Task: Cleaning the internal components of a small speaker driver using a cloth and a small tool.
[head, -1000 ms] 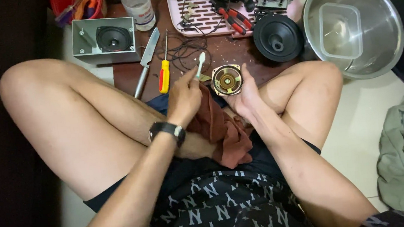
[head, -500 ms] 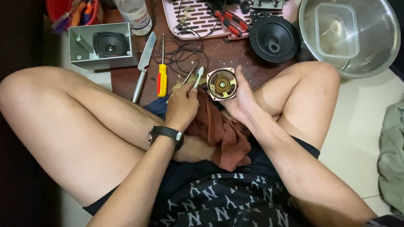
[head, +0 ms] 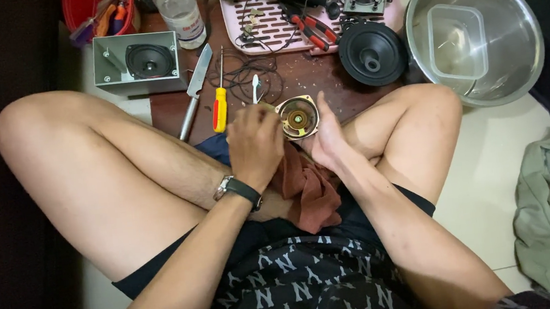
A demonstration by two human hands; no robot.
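Note:
I sit cross-legged at a low brown table. My right hand [head: 328, 136] cups a small round gold-coloured speaker frame [head: 298, 116] from the right and holds it over my lap. My left hand [head: 254, 144] is closed on a white-handled brush [head: 255, 87]. Its handle sticks up past my knuckles, and its working end is hidden against the frame's left rim. I wear a black wristwatch [head: 237, 189] on my left wrist. A reddish-brown cloth [head: 309, 188] lies on my lap under both hands.
Just beyond my hands lie a yellow-and-red screwdriver [head: 220, 107], a knife [head: 194, 90] and tangled wires [head: 248, 76]. Farther back are a grey speaker box [head: 140, 63], a black speaker cone [head: 372, 53], a pink tray [head: 276, 16] and a bottle [head: 179, 12]. A steel bowl [head: 518, 54] sits at the right.
My left hand has moved right and down with the brush, from beside the speaker frame to up against its left rim. My right hand keeps the frame in about the same place.

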